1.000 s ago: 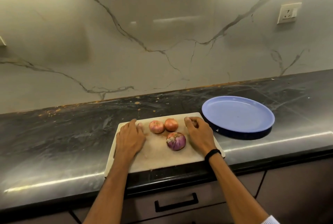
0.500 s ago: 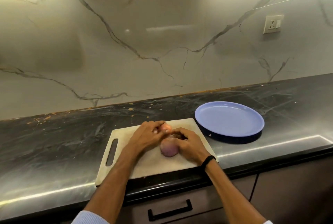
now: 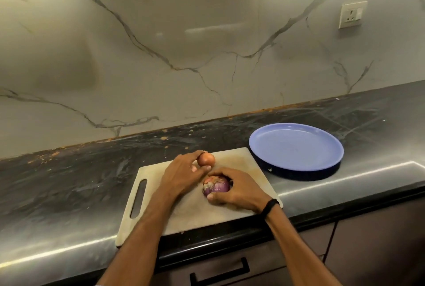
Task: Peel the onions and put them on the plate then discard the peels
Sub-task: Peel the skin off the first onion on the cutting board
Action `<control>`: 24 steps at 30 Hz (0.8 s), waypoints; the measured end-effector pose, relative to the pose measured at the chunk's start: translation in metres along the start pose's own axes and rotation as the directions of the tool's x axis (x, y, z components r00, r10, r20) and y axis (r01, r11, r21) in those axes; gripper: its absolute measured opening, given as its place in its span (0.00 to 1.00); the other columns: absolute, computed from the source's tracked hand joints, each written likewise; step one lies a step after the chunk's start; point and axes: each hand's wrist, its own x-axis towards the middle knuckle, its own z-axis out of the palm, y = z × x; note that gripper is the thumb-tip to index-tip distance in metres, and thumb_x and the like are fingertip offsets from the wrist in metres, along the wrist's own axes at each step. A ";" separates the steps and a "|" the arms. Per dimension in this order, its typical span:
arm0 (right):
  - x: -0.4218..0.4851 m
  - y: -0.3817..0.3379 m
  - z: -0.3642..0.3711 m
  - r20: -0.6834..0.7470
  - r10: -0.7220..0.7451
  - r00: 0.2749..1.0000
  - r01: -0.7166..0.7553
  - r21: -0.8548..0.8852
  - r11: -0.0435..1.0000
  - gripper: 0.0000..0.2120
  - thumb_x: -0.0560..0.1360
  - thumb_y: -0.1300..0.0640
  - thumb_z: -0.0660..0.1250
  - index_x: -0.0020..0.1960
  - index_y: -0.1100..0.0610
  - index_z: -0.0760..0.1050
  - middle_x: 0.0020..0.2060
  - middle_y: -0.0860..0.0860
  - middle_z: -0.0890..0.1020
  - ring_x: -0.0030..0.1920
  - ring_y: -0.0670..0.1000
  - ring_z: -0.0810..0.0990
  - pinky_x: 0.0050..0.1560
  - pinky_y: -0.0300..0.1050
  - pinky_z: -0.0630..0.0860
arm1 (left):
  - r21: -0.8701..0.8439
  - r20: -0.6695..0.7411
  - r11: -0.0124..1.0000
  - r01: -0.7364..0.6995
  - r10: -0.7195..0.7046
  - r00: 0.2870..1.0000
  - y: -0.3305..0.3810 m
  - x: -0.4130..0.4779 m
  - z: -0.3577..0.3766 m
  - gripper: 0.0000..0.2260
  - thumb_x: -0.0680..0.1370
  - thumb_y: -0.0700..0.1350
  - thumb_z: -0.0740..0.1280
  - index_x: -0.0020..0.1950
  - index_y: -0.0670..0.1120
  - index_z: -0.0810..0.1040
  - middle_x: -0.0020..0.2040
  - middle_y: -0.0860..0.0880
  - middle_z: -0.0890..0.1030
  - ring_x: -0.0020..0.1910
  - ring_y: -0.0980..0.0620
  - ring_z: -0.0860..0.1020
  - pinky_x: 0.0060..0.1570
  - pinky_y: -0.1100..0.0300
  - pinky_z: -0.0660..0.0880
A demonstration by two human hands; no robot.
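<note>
A pale cutting board (image 3: 239,161) lies on the dark counter. My right hand (image 3: 239,190) curls round a purple onion (image 3: 217,187) on the board's middle. Just behind it, my left hand (image 3: 181,174) holds a small brown onion (image 3: 206,159) between its fingers and thumb. A third onion seen earlier is hidden, probably under my left hand. The blue plate (image 3: 296,147) stands to the right of the board with nothing on it.
The dark stone counter (image 3: 69,184) runs left and right, with a marble wall behind and crumbs along the back edge. A wall socket (image 3: 350,15) is at the upper right. Drawers with a black handle (image 3: 220,272) sit below the counter's front edge.
Both hands came off the board's sides and moved in onto the onions; the right now grips the purple onion, the left the brown one. The camera view shifted.
</note>
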 end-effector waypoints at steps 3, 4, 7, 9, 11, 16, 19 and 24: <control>-0.003 -0.001 -0.001 -0.055 0.024 0.998 -0.022 0.038 0.999 0.28 0.64 0.39 0.76 0.62 0.44 0.74 0.54 0.42 0.80 0.53 0.42 0.79 0.56 0.40 0.78 | 0.009 -0.063 0.999 0.044 -0.043 0.997 0.001 -0.006 -0.002 0.26 0.75 0.63 0.69 0.71 0.56 0.74 0.59 0.50 0.82 0.56 0.50 0.77 0.55 0.51 0.76; -0.004 -0.002 -0.001 -0.069 0.036 0.997 -0.033 0.042 0.999 0.28 0.65 0.40 0.77 0.62 0.44 0.73 0.55 0.42 0.79 0.53 0.42 0.78 0.55 0.37 0.77 | 0.023 -0.084 0.997 0.073 -0.071 0.994 -0.001 -0.009 -0.004 0.26 0.75 0.63 0.69 0.70 0.56 0.74 0.58 0.50 0.82 0.56 0.50 0.76 0.54 0.52 0.76; -0.006 -0.005 -0.003 -0.148 0.084 0.985 -0.080 0.031 0.996 0.31 0.65 0.40 0.77 0.64 0.46 0.72 0.56 0.41 0.77 0.53 0.41 0.77 0.54 0.33 0.75 | 0.076 -0.159 0.985 0.157 -0.144 0.977 -0.012 -0.017 -0.012 0.25 0.75 0.64 0.68 0.69 0.56 0.75 0.58 0.52 0.82 0.57 0.50 0.74 0.51 0.53 0.74; -0.005 -0.006 -0.003 -0.206 0.120 0.971 -0.117 0.025 0.993 0.31 0.65 0.39 0.77 0.64 0.46 0.72 0.55 0.39 0.76 0.53 0.41 0.77 0.53 0.32 0.74 | 0.119 -0.180 0.972 0.201 -0.177 0.968 -0.019 -0.022 -0.014 0.24 0.76 0.64 0.67 0.69 0.55 0.74 0.60 0.52 0.81 0.59 0.49 0.74 0.53 0.51 0.73; -0.004 -0.008 -0.002 -0.249 0.156 0.956 -0.154 0.030 0.988 0.32 0.65 0.38 0.76 0.65 0.46 0.71 0.55 0.40 0.76 0.53 0.42 0.77 0.55 0.35 0.76 | 0.135 -0.176 0.960 0.246 -0.221 0.959 -0.018 -0.025 -0.014 0.25 0.77 0.64 0.66 0.70 0.54 0.73 0.61 0.51 0.80 0.61 0.47 0.74 0.54 0.50 0.73; -0.003 -0.008 0.000 -0.257 0.194 0.947 -0.199 0.009 0.980 0.35 0.65 0.35 0.74 0.67 0.47 0.70 0.59 0.42 0.76 0.55 0.43 0.77 0.58 0.40 0.77 | 0.090 -0.185 0.956 0.279 -0.259 0.948 -0.008 -0.025 -0.013 0.27 0.77 0.64 0.65 0.73 0.52 0.71 0.65 0.49 0.78 0.65 0.46 0.72 0.58 0.47 0.73; -0.002 -0.007 -0.001 -0.260 0.203 0.944 -0.206 0.017 0.978 0.35 0.65 0.34 0.74 0.67 0.46 0.70 0.58 0.42 0.76 0.54 0.42 0.76 0.56 0.37 0.76 | 0.066 -0.171 0.950 0.304 -0.290 0.942 -0.008 -0.025 -0.013 0.31 0.76 0.65 0.66 0.74 0.51 0.69 0.67 0.48 0.77 0.66 0.45 0.72 0.61 0.45 0.73; -0.003 -0.008 -0.003 -0.265 0.205 0.942 -0.202 0.040 0.979 0.34 0.65 0.34 0.74 0.66 0.46 0.71 0.57 0.41 0.76 0.54 0.42 0.77 0.54 0.36 0.76 | 0.050 -0.186 0.950 0.307 -0.293 0.938 -0.014 -0.026 -0.014 0.35 0.74 0.69 0.65 0.74 0.50 0.69 0.67 0.46 0.78 0.66 0.43 0.75 0.64 0.44 0.73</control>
